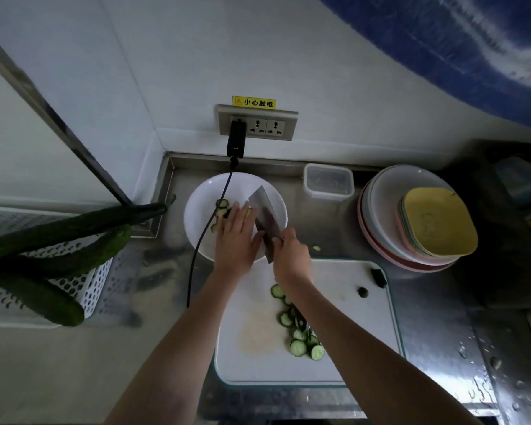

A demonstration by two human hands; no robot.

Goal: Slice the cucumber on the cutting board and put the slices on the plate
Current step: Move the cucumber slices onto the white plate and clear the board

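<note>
— Cucumber slices: where do they lie now?

— Most sit in a loose row on the white cutting board, below the right wrist and partly hidden by that forearm. A few already lie on the white plate, just beyond the left hand's fingertips. One stray bit rests on the bench, right of the right knuckles.

— How do they look?

— Thin rounds, pale green in the middle with a dark rim, some overlapping.

— And the hands?

— The left hand is flat, fingers straight, pressed to the side of the cleaver, likely pushing slices off the blade. The right hand has its fingers curled round the cleaver handle, holding the blade tilted over the plate.

— How will the slices handle?

— My guess: light, wet and slippery, stiff enough to keep shape but prone to stick to steel. Better scooped on the flat blade than pinched singly.

— What lies farther out?

— A clear lidded container beyond the blade tip, stacked bowls right of it, whole cucumbers in a perforated basket far left, and a black cable crossing the plate from a wall socket.
</note>
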